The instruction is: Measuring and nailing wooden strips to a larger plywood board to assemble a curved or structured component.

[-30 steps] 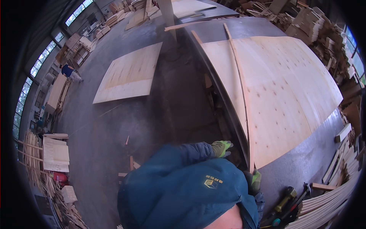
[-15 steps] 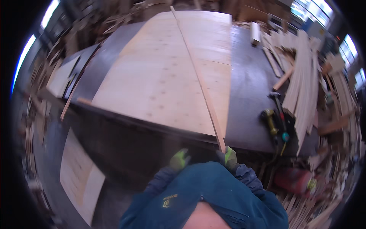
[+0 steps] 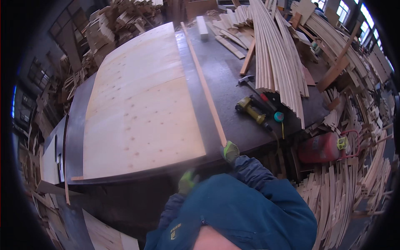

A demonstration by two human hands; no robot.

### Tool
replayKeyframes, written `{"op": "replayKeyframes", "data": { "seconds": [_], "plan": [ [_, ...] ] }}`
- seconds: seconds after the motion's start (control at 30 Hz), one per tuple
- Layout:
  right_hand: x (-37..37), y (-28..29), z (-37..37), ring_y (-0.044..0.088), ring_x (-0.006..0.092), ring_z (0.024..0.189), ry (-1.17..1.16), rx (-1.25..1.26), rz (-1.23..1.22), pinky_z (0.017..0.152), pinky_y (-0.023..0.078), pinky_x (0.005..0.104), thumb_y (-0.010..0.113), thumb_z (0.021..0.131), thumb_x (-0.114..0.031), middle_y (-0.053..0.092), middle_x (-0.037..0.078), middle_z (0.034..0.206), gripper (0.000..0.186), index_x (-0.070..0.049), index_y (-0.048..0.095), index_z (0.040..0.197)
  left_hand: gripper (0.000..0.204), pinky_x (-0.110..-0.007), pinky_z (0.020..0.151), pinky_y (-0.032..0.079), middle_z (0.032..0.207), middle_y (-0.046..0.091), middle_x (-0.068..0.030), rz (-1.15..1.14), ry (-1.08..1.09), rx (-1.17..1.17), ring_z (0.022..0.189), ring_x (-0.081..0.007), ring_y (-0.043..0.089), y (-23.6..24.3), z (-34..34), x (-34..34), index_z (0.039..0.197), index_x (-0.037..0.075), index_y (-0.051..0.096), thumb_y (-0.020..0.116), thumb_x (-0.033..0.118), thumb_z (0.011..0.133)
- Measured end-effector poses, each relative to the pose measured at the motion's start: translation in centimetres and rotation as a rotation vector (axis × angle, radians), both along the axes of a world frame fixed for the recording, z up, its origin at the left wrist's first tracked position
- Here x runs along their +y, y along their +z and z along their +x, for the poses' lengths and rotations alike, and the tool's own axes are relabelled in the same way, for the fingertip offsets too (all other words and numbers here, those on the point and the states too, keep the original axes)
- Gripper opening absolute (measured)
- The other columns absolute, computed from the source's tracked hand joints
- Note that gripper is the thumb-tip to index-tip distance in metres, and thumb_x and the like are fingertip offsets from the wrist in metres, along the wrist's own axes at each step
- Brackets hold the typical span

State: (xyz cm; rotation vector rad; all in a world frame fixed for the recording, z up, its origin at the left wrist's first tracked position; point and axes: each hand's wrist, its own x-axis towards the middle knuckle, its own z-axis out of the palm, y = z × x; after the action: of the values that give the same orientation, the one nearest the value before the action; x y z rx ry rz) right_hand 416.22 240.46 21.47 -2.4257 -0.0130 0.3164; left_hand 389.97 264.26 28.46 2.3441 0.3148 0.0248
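The right hand (image 3: 230, 151), in a green work glove, now has its fingers closed round the near end of the long thin pale wooden batten (image 3: 204, 85), which runs from that hand away toward 12 o'clock along the right edge of the large pale plywood sheet (image 3: 139, 104). Half a second ago both gloves sat close together at the batten's end; now the left hand (image 3: 187, 182), also green-gloved, has dropped off it and hangs blurred below the near edge of the dark grey worktop (image 3: 233, 116), at about 7 o'clock from the right hand. Whether its fingers are curled or spread I cannot tell, and it appears to hold nothing.

The view has also swung, so the sheet lies more squarely ahead. Judging from this, the batten is being lined up single-handed beside the sheet.

At 2 o'clock from the right hand lie a yellow nail gun (image 3: 250, 109) and a hammer (image 3: 248, 81), with a red cylinder (image 3: 321, 146) at 3 o'clock, beyond the worktop.
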Motion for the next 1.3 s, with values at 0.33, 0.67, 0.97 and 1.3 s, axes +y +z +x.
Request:
{"op": "replayKeyframes", "data": {
  "seconds": [0.33,0.67,0.97,1.3],
  "plan": [
    [-22.7,16.0,24.1,0.085,0.0427,0.102,0.24,-0.26,0.079,0.091,0.065,0.0518,0.075,0.111,-0.056,0.086,0.023,0.109,0.052,-0.007,0.083,0.13,0.064,-0.053,0.12,0.055,0.155,0.072,-0.0269,0.06,0.084,0.158,0.145,-0.0458,0.068,2.1,17.2,-16.9,0.156,0.003,0.071,0.077,0.047,0.11],
    [-28.9,12.2,27.9,0.084,0.0343,0.096,0.242,0.017,0.341,0.088,0.064,0.0449,0.074,0.116,-0.031,0.086,0.016,0.103,0.028,-0.005,0.084,0.118,0.053,-0.05,0.107,0.062,0.136,0.083,-0.0214,0.106,0.199,0.261,0.125,-0.0397,0.08,2.5,29.7,-17.3,0.153,0.006,0.073,0.072,0.042,0.114],
    [-7.8,6.3,20.6,0.084,0.0453,0.108,0.641,0.223,-0.196,0.097,0.064,0.0554,0.082,0.102,-0.064,0.086,0.023,0.113,0.064,-0.004,0.079,0.123,0.049,-0.048,0.101,0.063,0.126,0.087,-0.0185,-0.055,0.455,0.188,0.115,-0.0383,0.083,-2.4,24.6,-14.9,0.146,0.005,0.076,0.075,0.041,0.113],
    [0.3,2.6,13.7,0.083,0.0329,0.094,0.123,0.805,0.768,0.078,0.067,0.0508,0.08,0.107,-0.033,0.083,0.018,0.112,0.043,0.002,0.073,0.131,0.051,-0.061,0.122,0.054,0.168,0.055,-0.0243,-1.661,1.087,-0.069,0.155,-0.0477,0.056,-3.0,14.0,-3.1,0.173,0.016,0.045,0.039,0.03,0.125]
  ]
}}
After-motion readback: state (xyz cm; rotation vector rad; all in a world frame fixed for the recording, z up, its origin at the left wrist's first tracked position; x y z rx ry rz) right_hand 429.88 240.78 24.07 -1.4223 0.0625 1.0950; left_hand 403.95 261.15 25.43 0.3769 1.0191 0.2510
